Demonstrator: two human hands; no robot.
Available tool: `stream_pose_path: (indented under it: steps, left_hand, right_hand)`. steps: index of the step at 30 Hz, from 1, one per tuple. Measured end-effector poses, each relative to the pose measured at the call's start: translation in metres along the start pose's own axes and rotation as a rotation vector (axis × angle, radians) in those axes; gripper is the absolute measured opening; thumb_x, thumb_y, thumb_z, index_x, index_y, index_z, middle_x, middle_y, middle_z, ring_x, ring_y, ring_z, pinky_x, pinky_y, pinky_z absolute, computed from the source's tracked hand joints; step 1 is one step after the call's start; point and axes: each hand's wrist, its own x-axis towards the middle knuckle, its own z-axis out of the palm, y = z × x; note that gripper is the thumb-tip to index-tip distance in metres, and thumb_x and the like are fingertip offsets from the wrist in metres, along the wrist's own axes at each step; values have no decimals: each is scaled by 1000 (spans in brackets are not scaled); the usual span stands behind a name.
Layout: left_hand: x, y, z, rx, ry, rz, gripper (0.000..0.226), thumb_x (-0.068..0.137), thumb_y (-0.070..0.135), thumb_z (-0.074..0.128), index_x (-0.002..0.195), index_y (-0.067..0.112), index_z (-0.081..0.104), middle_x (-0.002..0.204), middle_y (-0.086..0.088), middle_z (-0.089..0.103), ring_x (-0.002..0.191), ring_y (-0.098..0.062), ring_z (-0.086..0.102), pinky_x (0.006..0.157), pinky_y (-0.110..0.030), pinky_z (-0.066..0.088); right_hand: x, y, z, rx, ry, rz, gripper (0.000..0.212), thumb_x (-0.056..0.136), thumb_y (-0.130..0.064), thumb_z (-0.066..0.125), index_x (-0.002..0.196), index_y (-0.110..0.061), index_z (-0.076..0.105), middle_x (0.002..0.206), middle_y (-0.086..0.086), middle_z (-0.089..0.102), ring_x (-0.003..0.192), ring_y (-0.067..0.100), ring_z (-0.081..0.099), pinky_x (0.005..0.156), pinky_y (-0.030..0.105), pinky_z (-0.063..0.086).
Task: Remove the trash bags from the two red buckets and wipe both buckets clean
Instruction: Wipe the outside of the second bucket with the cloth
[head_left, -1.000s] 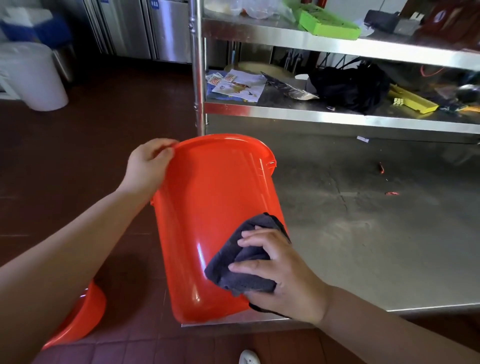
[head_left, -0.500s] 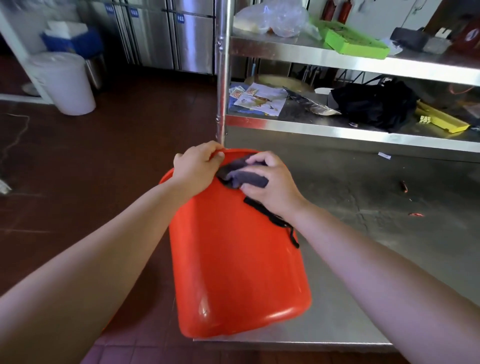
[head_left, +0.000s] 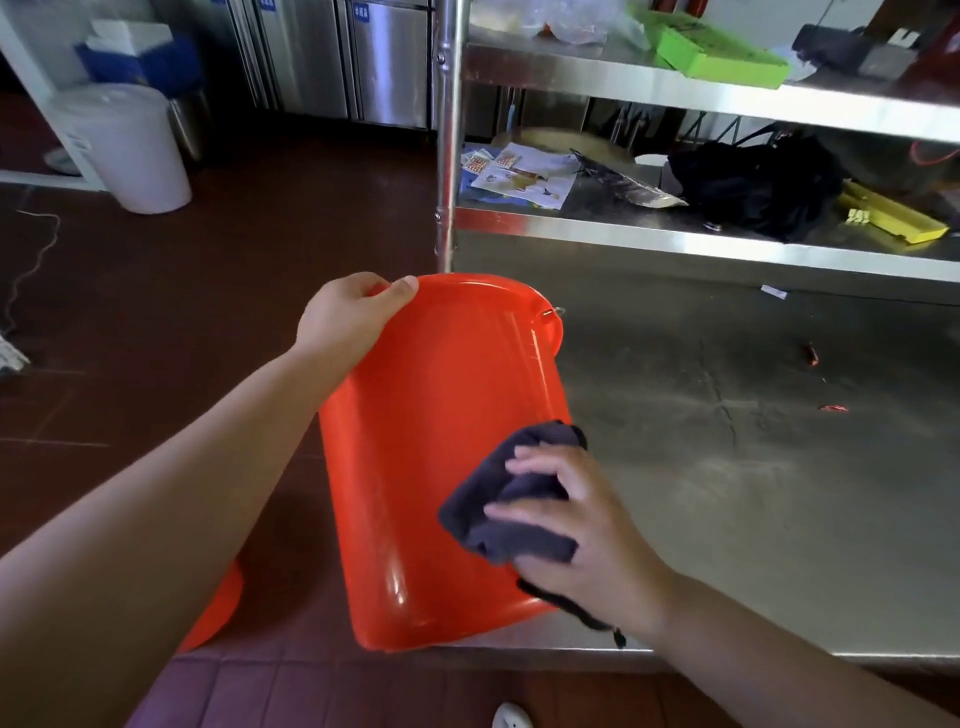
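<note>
Left hand (head_left: 349, 321) fingers clamp the bucket (head_left: 436, 457) rim, right hand (head_left: 576, 525) fingers bunch the cloth (head_left: 506, 499) mid-frame, so I'd press firmly with long overlapping strokes.

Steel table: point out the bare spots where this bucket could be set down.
The steel table is bare right of the red bucket, between the right hand and small red scraps farther back. The lower shelf is crowded: papers, black bag.
</note>
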Motion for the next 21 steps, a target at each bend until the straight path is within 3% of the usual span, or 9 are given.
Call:
stream_pose_path:
  steps: [7,10,14,18,21]
  left_hand:
    - [4,-1,7,-131,-48,-22,47,66,74,52,81,32,68,83,5,69,81,-17,66,77,-43,57]
    - [3,-1,19,-199,-48,-13,48,63,74,55,77,30,67,69,4,63,67,-18,61,65,-37,52]
    - [1,13,43,-185,-5,57,50,65,75,52,72,26,64,53,5,48,53,-16,44,55,-37,39]
    - [5,21,51,-167,-3,25,54,65,74,50,77,23,65,64,-1,59,63,-19,54,64,-46,51]
    - [6,13,50,-204,17,11,56,66,73,50,80,20,65,69,-1,60,66,-17,54,68,-46,51]
  right_hand:
    - [-8,4,0,17,-55,-83,29,77,-22,75,105,-15,74,126,-1,46,128,19,44,105,40,38]
    - [29,20,-9,-13,-6,-81,29,73,-19,75,101,-12,74,120,8,53,121,19,48,105,31,36]
    - [92,51,-33,-30,104,88,31,70,-12,74,101,-11,74,114,8,53,113,23,51,103,26,34]
    - [123,71,-46,-36,168,169,30,73,-3,74,102,-12,74,112,5,53,111,22,53,100,29,39]
    - [122,66,-40,-24,144,183,30,74,-9,75,104,-15,73,115,1,51,114,17,48,101,19,33]
